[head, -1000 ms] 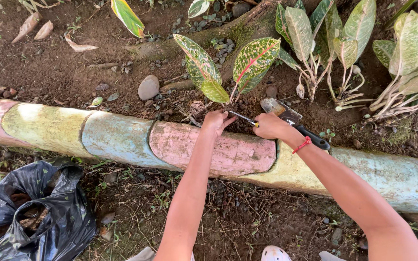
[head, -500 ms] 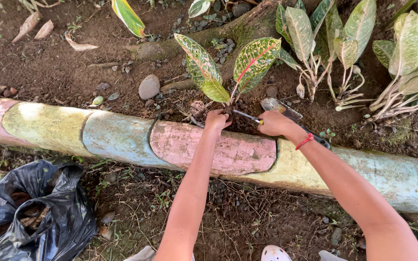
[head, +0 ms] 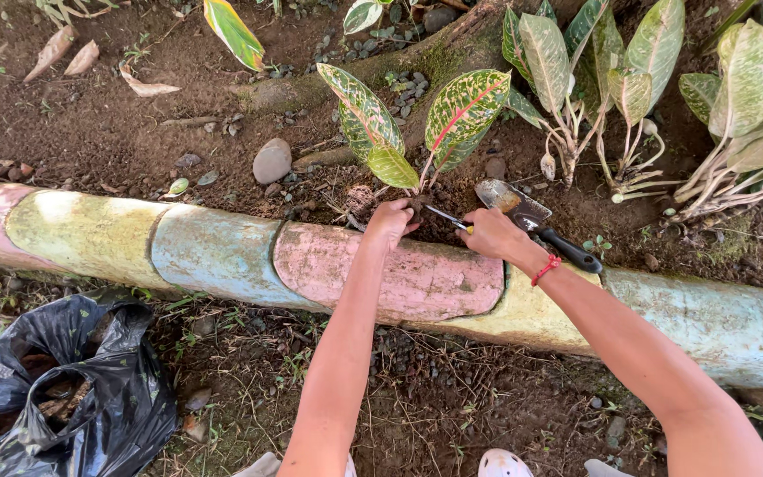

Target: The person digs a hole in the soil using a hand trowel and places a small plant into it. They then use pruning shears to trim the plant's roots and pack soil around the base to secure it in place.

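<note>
A small plant with green, pink-veined speckled leaves grows in dark soil just behind a painted concrete border. My left hand reaches over the border and has its fingers closed around the base of the plant's stems at soil level. My right hand, with a red band at the wrist, grips a thin metal tool with a yellow part. The tool's tip points at the plant's base, close to my left fingers. A garden trowel with a black handle lies on the soil right behind my right hand.
Taller variegated plants stand at the back right beside a mossy root. A grey stone and dry leaves lie on the soil at the left. An open black plastic bag with debris sits at the front left.
Both hands stay at the plant's base. My left hand has shifted only slightly around the stems, and the trowel has not moved.
</note>
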